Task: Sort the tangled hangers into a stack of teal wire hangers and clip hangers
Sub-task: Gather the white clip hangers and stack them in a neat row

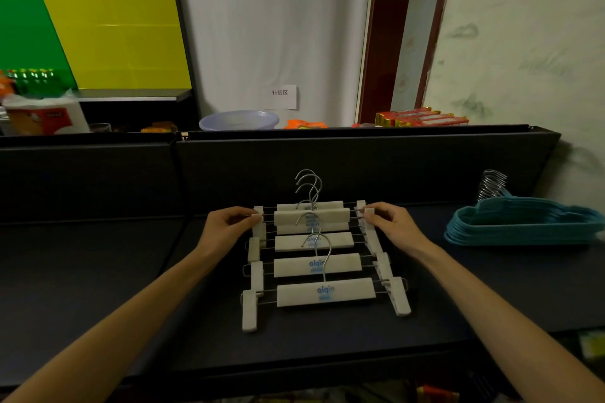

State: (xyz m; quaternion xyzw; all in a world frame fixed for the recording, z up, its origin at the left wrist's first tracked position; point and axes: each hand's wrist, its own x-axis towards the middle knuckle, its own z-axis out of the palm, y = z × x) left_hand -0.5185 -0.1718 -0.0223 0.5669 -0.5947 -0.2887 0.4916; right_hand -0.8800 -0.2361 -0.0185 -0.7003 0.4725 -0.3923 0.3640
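White clip hangers (324, 267), bars crosswise, hooks pointing away; left hand (227, 222) and right hand (389, 222) pinching farthest hanger's end clips; teal wire hangers (523, 222) stacked right of right hand.

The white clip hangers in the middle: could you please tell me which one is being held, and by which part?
The upper clip hanger, by its two end clips: left hand pinches one, right hand the other.
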